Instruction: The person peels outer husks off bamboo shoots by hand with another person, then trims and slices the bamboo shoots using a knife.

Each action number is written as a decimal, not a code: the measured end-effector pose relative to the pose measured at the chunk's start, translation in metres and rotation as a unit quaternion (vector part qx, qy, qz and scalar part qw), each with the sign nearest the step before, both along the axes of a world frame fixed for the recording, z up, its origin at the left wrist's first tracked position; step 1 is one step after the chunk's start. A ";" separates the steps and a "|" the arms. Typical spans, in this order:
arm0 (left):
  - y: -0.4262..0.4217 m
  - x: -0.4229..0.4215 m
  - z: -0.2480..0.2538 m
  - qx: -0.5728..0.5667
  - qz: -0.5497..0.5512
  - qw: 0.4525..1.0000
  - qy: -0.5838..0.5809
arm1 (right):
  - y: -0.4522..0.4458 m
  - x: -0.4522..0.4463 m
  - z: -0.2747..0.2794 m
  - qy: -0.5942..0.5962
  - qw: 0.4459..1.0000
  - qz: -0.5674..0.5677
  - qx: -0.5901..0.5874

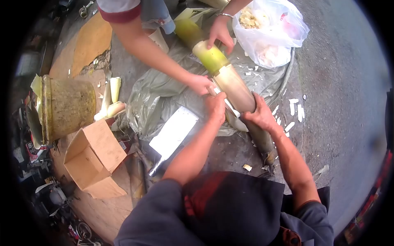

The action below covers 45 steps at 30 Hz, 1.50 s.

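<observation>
A thick bamboo stalk (234, 84), green at its upper part and brown-sheathed lower down, lies slantwise in front of me. My left hand (215, 107) is closed on a narrow pale strip (232, 107) along the stalk's left side; whether it is a blade or a peeled piece I cannot tell. Wrapped around the stalk's right side is my right hand (261, 116), thumb on top. A co-worker's hand (201, 84) touches near my left hand, and their other hand (221, 35) rests on the green part.
A cleaver (174, 130) lies left of my left arm, on a crumpled plastic sheet (152, 96). Farther left are an open cardboard box (102, 145) and a dirty yellow bucket (69, 107) on its side. A white plastic bag (271, 39) holds scraps. Pale chips (292, 107) litter the ground.
</observation>
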<state>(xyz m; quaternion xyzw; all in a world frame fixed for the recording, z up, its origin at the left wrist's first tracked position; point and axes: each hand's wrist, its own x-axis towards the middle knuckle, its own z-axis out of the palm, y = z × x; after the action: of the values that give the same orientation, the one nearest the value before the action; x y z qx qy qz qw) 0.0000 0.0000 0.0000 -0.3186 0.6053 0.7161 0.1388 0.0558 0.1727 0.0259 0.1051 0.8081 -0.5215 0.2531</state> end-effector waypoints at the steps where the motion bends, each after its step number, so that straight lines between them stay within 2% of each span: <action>1: 0.002 0.000 0.000 -0.002 0.004 1.000 0.007 | -0.021 0.001 0.017 0.071 0.988 -0.012 0.135; 2: 0.002 0.002 -0.001 -0.007 0.007 1.000 0.011 | -0.032 0.003 0.023 0.138 0.954 -0.025 0.265; 3: 0.004 0.019 -0.003 0.004 0.007 1.000 -0.023 | -0.033 0.015 0.029 0.110 0.953 -0.013 0.282; 6: -0.001 -0.004 -0.017 0.003 0.028 1.000 0.004 | -0.038 -0.011 0.016 0.125 0.954 -0.021 0.273; 8: 0.001 -0.012 -0.019 0.013 0.073 0.996 0.042 | -0.033 -0.021 0.022 0.098 0.970 -0.029 0.220; 11: -0.006 0.004 0.010 -0.014 0.037 0.999 -0.003 | -0.009 -0.017 0.011 0.051 0.993 -0.044 0.097; 15: -0.030 0.021 0.013 0.054 0.062 0.995 -0.063 | -0.009 -0.014 0.020 -0.055 0.992 -0.047 -0.106; 16: -0.037 0.022 0.013 0.103 0.052 0.992 -0.039 | -0.013 -0.013 0.014 -0.060 0.987 -0.067 -0.136; 19: -0.039 0.029 0.028 0.118 -0.044 0.992 -0.028 | -0.021 -0.005 0.007 -0.077 0.979 -0.103 -0.160; 20: -0.036 0.027 0.013 0.100 -0.063 0.993 -0.008 | -0.018 -0.009 0.004 -0.084 0.982 -0.101 -0.136; 23: -0.035 0.023 0.017 0.150 -0.051 0.985 0.061 | -0.018 -0.011 0.004 -0.088 0.980 -0.086 -0.157; 24: -0.038 0.021 0.011 0.191 -0.056 0.979 0.050 | -0.018 -0.010 0.006 -0.084 0.976 -0.093 -0.179; 27: -0.046 0.018 -0.001 0.205 -0.091 0.974 0.019 | -0.014 -0.011 -0.001 -0.096 0.976 -0.086 -0.174; 30: -0.052 0.020 -0.006 0.230 -0.075 0.970 0.023 | -0.014 -0.010 -0.004 -0.073 0.975 -0.095 -0.189; 33: -0.051 0.021 -0.005 0.200 -0.074 0.976 0.037 | -0.012 -0.009 -0.002 -0.098 0.966 -0.106 -0.212; 35: -0.049 0.020 -0.002 0.135 -0.092 0.985 0.048 | -0.010 -0.009 -0.006 -0.094 0.969 -0.100 -0.208; 39: -0.035 0.014 0.002 -0.064 -0.131 0.987 0.075 | -0.014 -0.009 0.000 -0.093 0.968 -0.099 -0.209; 45: -0.029 0.009 -0.024 -0.063 -0.057 0.992 0.091 | -0.014 -0.010 0.002 -0.084 0.977 -0.072 -0.181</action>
<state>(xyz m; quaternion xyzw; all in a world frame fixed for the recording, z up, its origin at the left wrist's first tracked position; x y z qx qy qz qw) 0.0093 -0.0293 -0.0238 -0.2246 0.6765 0.6937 0.1035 0.0456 0.1583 0.0276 0.1586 0.6664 -0.6654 0.2966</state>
